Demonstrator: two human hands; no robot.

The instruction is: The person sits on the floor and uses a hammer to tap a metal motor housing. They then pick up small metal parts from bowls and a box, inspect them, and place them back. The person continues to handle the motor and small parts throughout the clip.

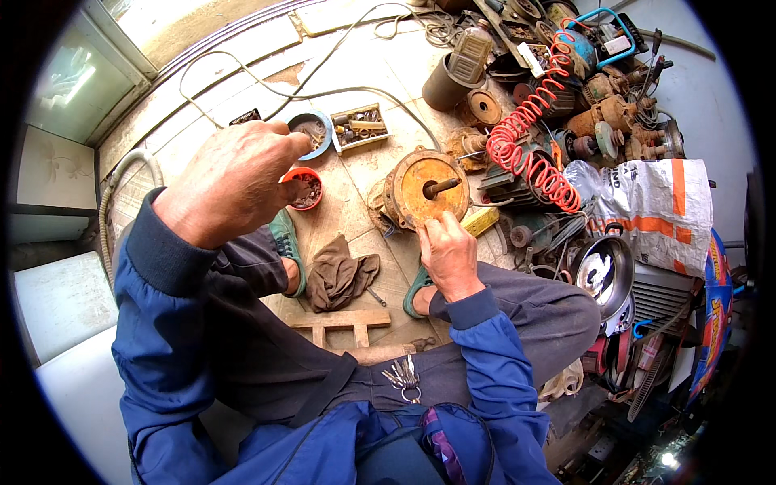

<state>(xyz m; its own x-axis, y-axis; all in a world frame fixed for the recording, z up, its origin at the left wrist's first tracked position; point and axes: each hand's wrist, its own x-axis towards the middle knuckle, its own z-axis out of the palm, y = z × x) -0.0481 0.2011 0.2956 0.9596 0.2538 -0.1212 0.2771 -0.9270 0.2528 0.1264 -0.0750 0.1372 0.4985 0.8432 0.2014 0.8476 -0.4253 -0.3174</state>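
Note:
My left hand is raised at the red cup of small parts, fingers curled; whatever it holds is hidden. My right hand has its fingertips closed on the lower rim of a rusty round flanged housing, which has a dark shaft standing up from its middle. Beyond my left hand are a blue bowl and a box of small fittings. A brown rag and a wooden stand lie between my feet.
Motors and rusty pump parts, a red coiled hose, a white-orange sack and a steel pot crowd the right. A dark container and cables lie beyond. A glass door stands at the upper left.

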